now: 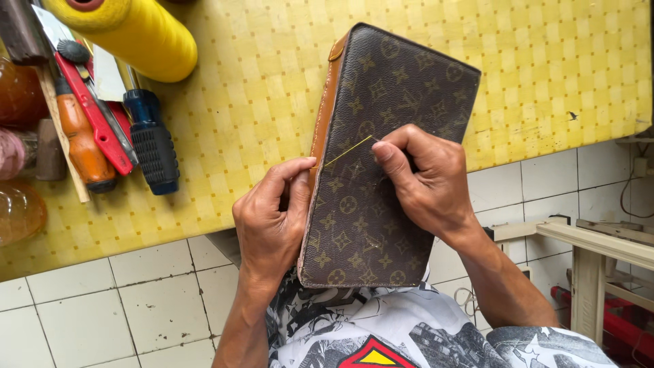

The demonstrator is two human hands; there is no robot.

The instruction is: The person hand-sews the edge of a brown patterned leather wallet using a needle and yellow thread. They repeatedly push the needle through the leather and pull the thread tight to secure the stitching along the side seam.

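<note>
1. While you look down through the head camera, your left hand (272,215) grips the left edge of the brown patterned wallet (381,163), fingers curled and pressed together around its tan leather spine (325,102), thumb lying along the edge.
2. Your right hand (426,180) rests on the face of the wallet, just right of its middle, fingers bent and closed in a pinch. What the fingertips hold is too small to make out, but a taut yellow thread (347,152) runs from them down and left to the wallet's edge, where it meets your left thumb.
3. The wallet stands tilted, its lower end resting against your printed shirt (409,330) and its upper end leaning over the yellow checked table (545,68).
4. Well to the left of the wallet, a big spool of yellow thread (136,31) lies on the table, near its far edge.
5. Below that spool, still left of the wallet, lie a tool with a dark blue ribbed handle (151,140), a red utility knife (95,116) and a tool with an orange handle (82,146), side by side and touching.
6. Further left again, at the frame's edge, sit amber bottles (19,204), only partly seen.
7. Below the wallet's left side, white floor tiles (102,307) show beyond the table's edge.
8. To the right of the wallet, past your right forearm, stands a pale wooden frame (593,266).
</note>
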